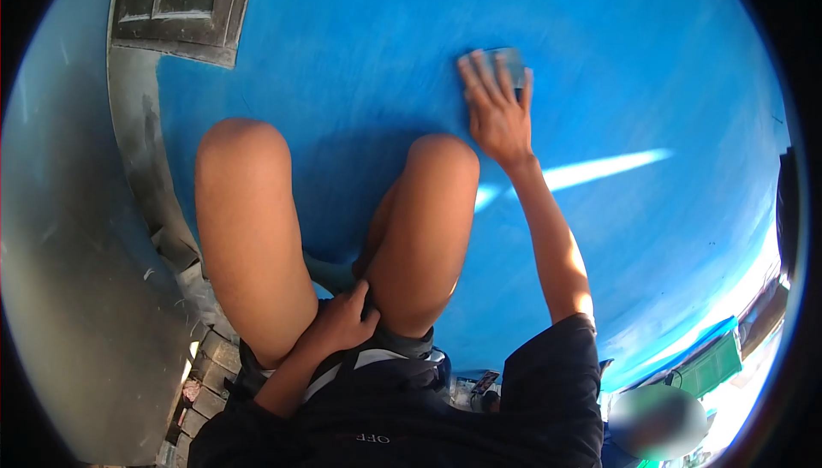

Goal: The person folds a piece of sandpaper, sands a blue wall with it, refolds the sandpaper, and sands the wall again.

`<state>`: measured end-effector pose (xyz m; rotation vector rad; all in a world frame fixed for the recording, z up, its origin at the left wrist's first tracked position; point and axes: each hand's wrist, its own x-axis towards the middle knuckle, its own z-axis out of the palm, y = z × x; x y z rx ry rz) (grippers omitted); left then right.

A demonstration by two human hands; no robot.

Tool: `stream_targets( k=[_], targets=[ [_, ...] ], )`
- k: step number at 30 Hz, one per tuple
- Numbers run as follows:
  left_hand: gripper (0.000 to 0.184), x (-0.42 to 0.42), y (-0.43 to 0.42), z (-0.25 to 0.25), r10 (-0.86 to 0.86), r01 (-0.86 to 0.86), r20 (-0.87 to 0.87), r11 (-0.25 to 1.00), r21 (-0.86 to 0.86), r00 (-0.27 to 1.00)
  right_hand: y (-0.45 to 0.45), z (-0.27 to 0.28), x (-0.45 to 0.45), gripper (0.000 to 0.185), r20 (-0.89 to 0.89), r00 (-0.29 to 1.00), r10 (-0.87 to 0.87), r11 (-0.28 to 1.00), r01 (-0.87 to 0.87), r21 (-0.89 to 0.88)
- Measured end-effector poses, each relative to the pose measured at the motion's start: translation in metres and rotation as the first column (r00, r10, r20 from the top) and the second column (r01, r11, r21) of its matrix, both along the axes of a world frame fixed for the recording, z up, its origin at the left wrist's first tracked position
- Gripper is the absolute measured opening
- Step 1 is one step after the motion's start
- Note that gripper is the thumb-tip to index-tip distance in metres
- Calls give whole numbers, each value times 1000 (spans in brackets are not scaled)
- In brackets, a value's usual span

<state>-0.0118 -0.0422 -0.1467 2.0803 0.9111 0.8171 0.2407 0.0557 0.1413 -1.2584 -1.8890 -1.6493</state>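
My right hand [498, 121] is stretched up against the blue wall [360, 31]. Its fingers lie over a grey rectangular pad [512, 64], pressing it flat to the painted surface. The pad's upper edge and right corner show past the fingertips; whether it is sandpaper or a sponge, I cannot tell. Low between my raised knees, my left hand [344, 321] has its fingers curled in beside the inner thigh, close to the hem of the dark shorts [407, 344]. What those fingers hold, if anything, is hidden.
A weathered wooden window frame [227, 10] is set in the wall at upper left. On the left side stands a large grey panel [77, 254], with brickwork [210, 374] below it. Another person [659, 421] is at lower right, near a green object [715, 361]. Sunlight streaks the wall.
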Motion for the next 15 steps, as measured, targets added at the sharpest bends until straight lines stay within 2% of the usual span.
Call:
stream_targets(
  k=[1, 2, 4, 5, 6, 8, 9, 12, 13, 15],
  targets=[
    [61, -1, 0, 2, -6, 6, -16, 1000, 2, 1000, -1, 3, 7, 49, 83, 996, 32, 996, -24, -87],
    [62, -2, 2, 5, -6, 6, -31, 1000, 3, 1000, -2, 13, 10, 49, 87, 995, 38, 996, -31, -79],
    [63, -3, 3, 7, -3, 3, -35, 1000, -2, 999, -5, 29, 17, 50, -49, 998, -31, 994, 36, 102],
    [64, -3, 1, 6, -10, 10, -38, 1000, -12, 999, -1, 35, 22, 51, -110, 994, -6, 983, 27, 184],
    [64, -3, 0, 3, -13, 12, -38, 1000, -22, 999, -2, 30, 18, 51, -110, 994, -9, 984, 29, 175],
    [66, -1, 2, 1, -2, 2, -3, 1000, -9, 1000, -8, 21, 14, 50, -27, 1000, -16, 998, 17, 60],
    [66, 0, 2, 0, -10, 10, -4, 1000, -4, 1000, -12, 14, 18, 49, 119, 993, 1, 994, 12, -109],
    [66, -1, 7, 0, 16, -16, -8, 999, 29, 1000, -23, 15, 27, 50, 109, 994, 8, 998, -1, -67],
    [66, -1, 7, -1, 23, -22, -19, 999, 47, 1000, -23, 18, 27, 50, 2, 998, -55, 996, 55, 76],
    [66, 1, 2, -8, 11, -9, -36, 999, 44, 999, -20, 6, 27, 50, -44, 997, -63, 993, 67, 93]
  ],
)
